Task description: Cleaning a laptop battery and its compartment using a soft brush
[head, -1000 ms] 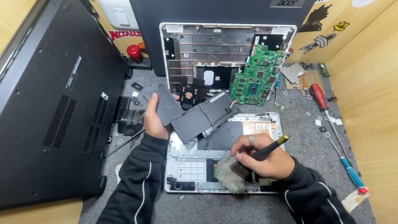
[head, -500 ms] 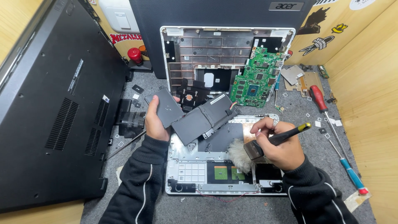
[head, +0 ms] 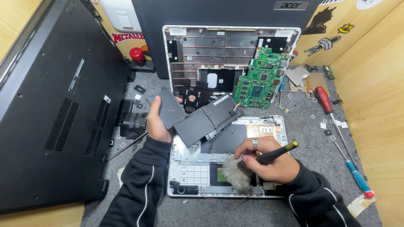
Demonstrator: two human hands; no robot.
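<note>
Dust brushing looks partway through: your left hand (head: 156, 122) grips the battery (head: 198, 117) lifted above the chassis (head: 185, 168); your right hand (head: 269, 162) clamps the brush (head: 244, 170) over its lower edge.

A dark battery pack (head: 198, 115) is held tilted above the opened white laptop chassis (head: 185, 168) by the left hand (head: 155, 122); a brush (head: 248, 168) is gripped in the right hand (head: 269, 157), bristles touching the chassis.

White label strip (head: 77, 76) on black laptop base (head: 54, 109), stickers (head: 326, 44) on right wooden wall
</note>
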